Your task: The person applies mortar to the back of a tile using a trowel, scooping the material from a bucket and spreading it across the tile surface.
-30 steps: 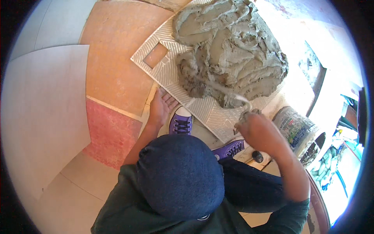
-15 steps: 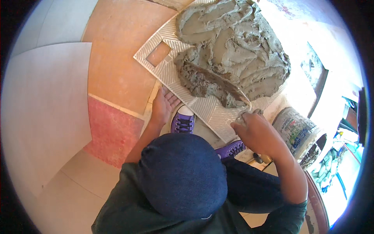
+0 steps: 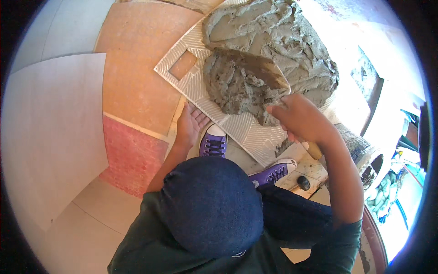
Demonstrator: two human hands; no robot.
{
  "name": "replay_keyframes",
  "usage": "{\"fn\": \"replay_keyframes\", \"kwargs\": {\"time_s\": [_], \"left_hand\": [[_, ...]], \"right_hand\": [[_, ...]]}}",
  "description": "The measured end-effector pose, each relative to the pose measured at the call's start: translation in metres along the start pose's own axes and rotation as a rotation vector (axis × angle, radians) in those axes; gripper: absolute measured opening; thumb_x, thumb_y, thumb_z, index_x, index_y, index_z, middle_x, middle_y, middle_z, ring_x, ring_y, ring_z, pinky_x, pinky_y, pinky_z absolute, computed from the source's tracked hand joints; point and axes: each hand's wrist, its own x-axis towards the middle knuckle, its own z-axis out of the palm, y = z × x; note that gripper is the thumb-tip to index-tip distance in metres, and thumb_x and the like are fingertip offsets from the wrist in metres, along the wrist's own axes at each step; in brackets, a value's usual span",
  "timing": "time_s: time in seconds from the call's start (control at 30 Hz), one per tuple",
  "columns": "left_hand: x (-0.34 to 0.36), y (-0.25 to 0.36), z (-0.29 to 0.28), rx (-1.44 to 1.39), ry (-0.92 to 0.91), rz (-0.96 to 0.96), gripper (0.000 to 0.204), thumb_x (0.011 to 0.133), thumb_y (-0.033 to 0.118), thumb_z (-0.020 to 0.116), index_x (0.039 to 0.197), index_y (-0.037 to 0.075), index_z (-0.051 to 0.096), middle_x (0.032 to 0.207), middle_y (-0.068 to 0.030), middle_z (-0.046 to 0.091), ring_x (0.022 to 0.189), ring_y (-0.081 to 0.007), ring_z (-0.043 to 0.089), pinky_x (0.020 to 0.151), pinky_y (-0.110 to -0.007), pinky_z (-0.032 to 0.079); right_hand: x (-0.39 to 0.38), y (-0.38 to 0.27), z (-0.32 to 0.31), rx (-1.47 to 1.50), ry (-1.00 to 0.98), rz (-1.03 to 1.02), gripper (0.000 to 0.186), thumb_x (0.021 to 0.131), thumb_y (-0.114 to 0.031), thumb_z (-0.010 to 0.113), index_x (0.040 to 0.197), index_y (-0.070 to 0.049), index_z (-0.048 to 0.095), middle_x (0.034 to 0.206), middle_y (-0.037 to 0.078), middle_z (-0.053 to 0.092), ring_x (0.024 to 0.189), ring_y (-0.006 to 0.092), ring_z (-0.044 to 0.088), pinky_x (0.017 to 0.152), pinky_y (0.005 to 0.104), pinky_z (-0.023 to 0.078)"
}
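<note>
showing a smooth pale panel (image 3: 54, 132) at the far left, meeting a red panel (image 3: 132, 155) and, above that, an orange board (image 3: 141, 59). holding the left hand (image 3: 190, 122) palm up and relaxed, released from everything, just beside the lower-left edge of a ribbed slab (image 3: 248, 137). showing a rectangular cutout (image 3: 183, 65) near the slab's left corner. planting one purple shoe (image 3: 214, 142) just outside that lower-left edge, and another purple shoe (image 3: 274, 174) beside the bottom corner. bearing a big heap of wet grey mortar (image 3: 285, 41) across the slab's upper and right parts, leaving ribs bare along the lower-left edge and toward the bottom corner. tilting a trowel (image 3: 268, 72) on edge in the mortar. clenching the right hand (image 3: 301, 119) around the trowel at the blade's right end, hiding much of the grip. lying sideways at right, behind the forearm: a mortar-stained bucket (image 3: 362, 148).
</note>
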Motion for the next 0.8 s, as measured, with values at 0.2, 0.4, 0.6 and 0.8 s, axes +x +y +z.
{"fn": "replay_keyframes", "kwargs": {"time_s": [0.2,0.4,0.6,0.8], "left_hand": [[0.004,0.000,0.010,-0.005,-0.020,-0.013,0.069,0.108,0.052,0.028,0.153,0.000,0.027,0.149,-0.0259,0.043,0.137,-0.0371,0.045,0.115,-0.051,0.037],[0.005,-0.002,0.002,-0.017,-0.009,-0.013,0.069,0.108,0.051,0.028,0.154,0.000,0.026,0.152,-0.0262,0.039,0.138,-0.0385,0.043,0.116,-0.052,0.036],[0.006,-0.002,0.001,0.015,0.033,-0.021,0.071,0.107,0.053,0.029,0.154,0.000,0.025,0.154,-0.0254,0.037,0.140,-0.0388,0.040,0.117,-0.051,0.033],[0.005,-0.002,0.008,0.043,0.033,0.003,0.071,0.107,0.053,0.032,0.154,0.001,0.025,0.153,-0.0248,0.037,0.139,-0.0378,0.041,0.117,-0.051,0.033]], "right_hand": [[0.035,0.034,0.005,-0.394,0.404,-0.198,0.037,0.096,-0.029,0.057,0.088,0.007,0.065,0.088,0.028,0.069,0.088,0.0450,0.069,0.078,0.0526,0.054],[0.003,0.073,0.054,-0.436,0.184,-0.194,0.030,0.093,-0.025,0.061,0.090,0.004,0.061,0.081,0.026,0.066,0.083,0.0449,0.067,0.076,0.0537,0.053],[-0.049,0.113,0.004,-0.735,0.015,-0.176,0.026,0.089,-0.025,0.065,0.092,0.000,0.063,0.085,0.021,0.068,0.085,0.0400,0.068,0.077,0.0506,0.053],[-0.023,0.126,-0.032,-0.430,0.303,0.028,0.037,0.092,-0.031,0.065,0.106,0.003,0.061,0.099,0.027,0.065,0.102,0.0431,0.061,0.090,0.0517,0.048]]}}
